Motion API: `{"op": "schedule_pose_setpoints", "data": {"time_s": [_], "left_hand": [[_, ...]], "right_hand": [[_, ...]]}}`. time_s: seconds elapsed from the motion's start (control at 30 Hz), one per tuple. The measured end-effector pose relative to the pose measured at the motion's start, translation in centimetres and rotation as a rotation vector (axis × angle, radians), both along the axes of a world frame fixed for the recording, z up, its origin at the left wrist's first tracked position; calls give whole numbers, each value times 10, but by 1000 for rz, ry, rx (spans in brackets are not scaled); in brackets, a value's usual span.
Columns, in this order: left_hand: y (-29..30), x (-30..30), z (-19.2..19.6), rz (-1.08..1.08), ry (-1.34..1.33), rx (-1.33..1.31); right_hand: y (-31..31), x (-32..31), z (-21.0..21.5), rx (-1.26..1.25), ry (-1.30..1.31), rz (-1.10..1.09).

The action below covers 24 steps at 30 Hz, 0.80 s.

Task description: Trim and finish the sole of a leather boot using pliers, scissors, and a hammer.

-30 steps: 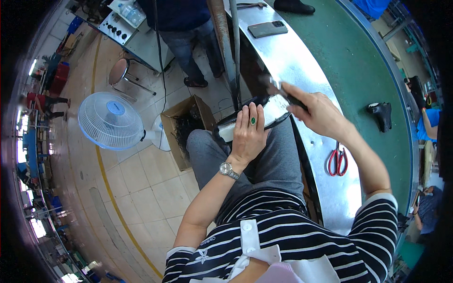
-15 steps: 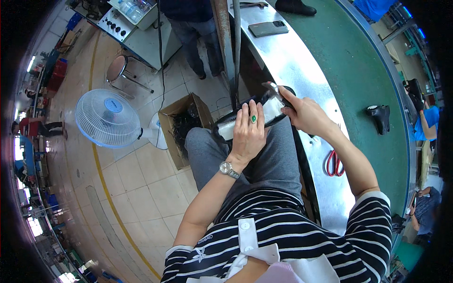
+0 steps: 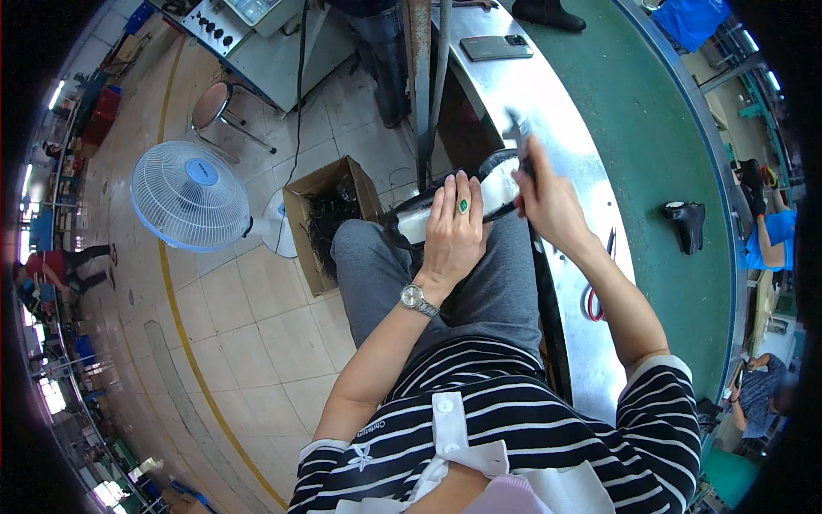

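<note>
A black shoe (image 3: 495, 182) with a pale upturned sole lies across my lap. My left hand (image 3: 452, 230), wearing a green ring and a wristwatch, presses down on its middle and grips it. Just to the right, my right hand (image 3: 548, 195) is closed around a slim dark hand tool (image 3: 517, 128). The tool's head points up and away, above the shoe's far end. What kind of tool it is I cannot tell.
A metal bench (image 3: 556, 94) runs along my right, with a phone (image 3: 497, 47) and red-handled scissors (image 3: 593, 301). On the green belt (image 3: 651, 128) stands a black shoe (image 3: 685, 224). To my left are a cardboard box (image 3: 321, 214), fan (image 3: 190, 195) and stool (image 3: 214, 103).
My right hand has lifted the tool's head up off the shoe. The person standing ahead has moved farther away. My left hand stays on the shoe.
</note>
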<state>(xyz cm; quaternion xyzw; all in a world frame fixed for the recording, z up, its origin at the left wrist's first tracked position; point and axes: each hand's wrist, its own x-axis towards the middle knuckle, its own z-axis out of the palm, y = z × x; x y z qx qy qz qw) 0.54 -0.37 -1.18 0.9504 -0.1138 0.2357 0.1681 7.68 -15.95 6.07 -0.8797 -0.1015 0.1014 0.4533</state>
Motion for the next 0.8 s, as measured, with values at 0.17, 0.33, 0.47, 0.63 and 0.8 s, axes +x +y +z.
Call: {"op": "schedule_pose_setpoints", "data": {"time_s": [0.17,0.33,0.47,0.63,0.8], "left_hand": [[4,-3,-2,11,28,-12],[-1,1,-1,9,-13,-21],[2,-1,0,21,34,-40],[-3,1,-4,11,-54,-88],[-1,0,-6,32,-53,-58]], "right_hand": [[0,10,31,-443,-3,259],[0,-1,6,-513,-288,282],[5,5,31,-703,-226,527],[11,-12,11,-463,-374,268],[12,-8,20,-715,-313,484]]}}
